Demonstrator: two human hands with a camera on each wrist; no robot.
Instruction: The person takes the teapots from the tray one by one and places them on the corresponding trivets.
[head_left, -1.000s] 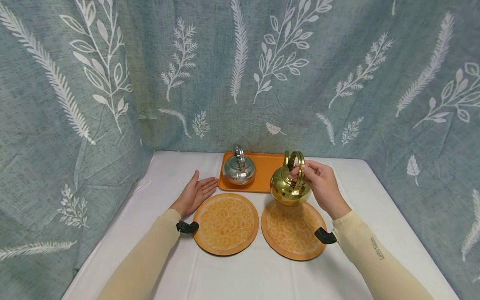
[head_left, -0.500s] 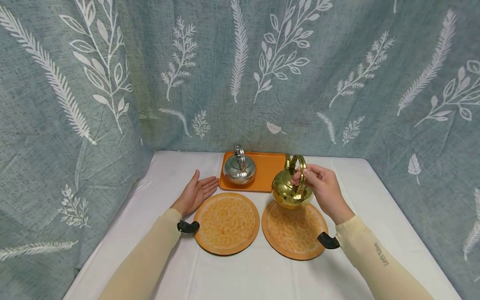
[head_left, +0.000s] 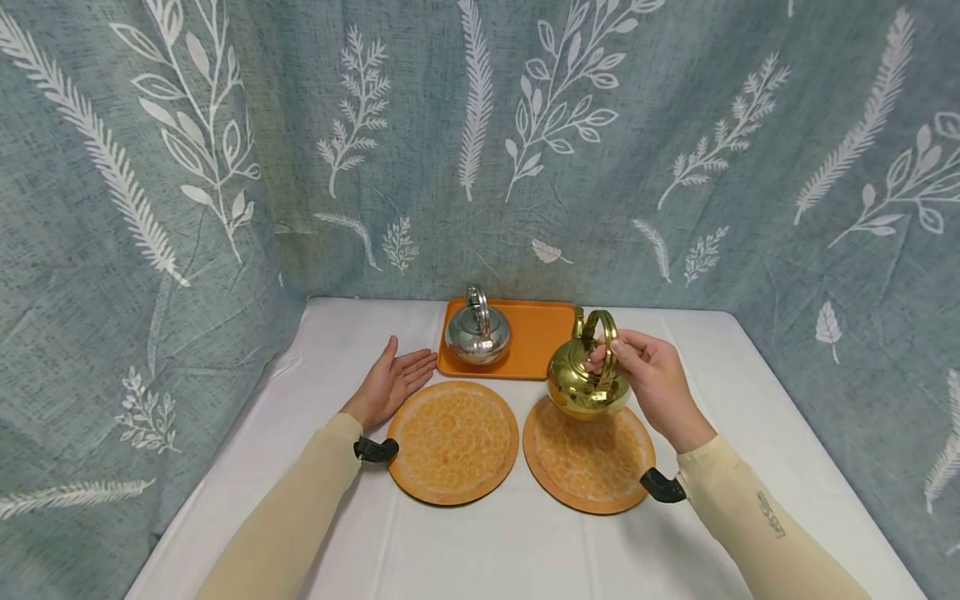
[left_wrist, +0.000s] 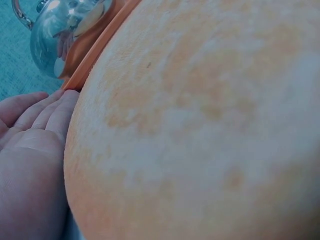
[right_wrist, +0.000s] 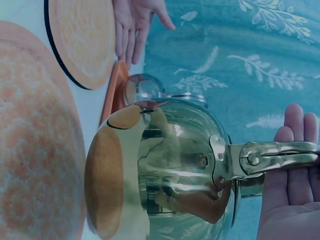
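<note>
Right hand [head_left: 656, 379] grips the gold kettle [head_left: 587, 383] by its handle above the right-hand plate [head_left: 588, 467] — left hand [head_left: 390, 385] lies open-palmed on the table [head_left: 495, 550].

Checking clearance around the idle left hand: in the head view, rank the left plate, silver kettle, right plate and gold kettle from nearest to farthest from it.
From the left hand:
1. Left plate, right beside the fingers.
2. Silver kettle, behind, on the orange tray.
3. Right plate and gold kettle, far right; too close to call.

The right hand [head_left: 654, 382] has carried the gold kettle [head_left: 587, 382] slightly rightward in the frame, from beside the tray [head_left: 542, 333] to over the right plate [head_left: 588, 460].
</note>
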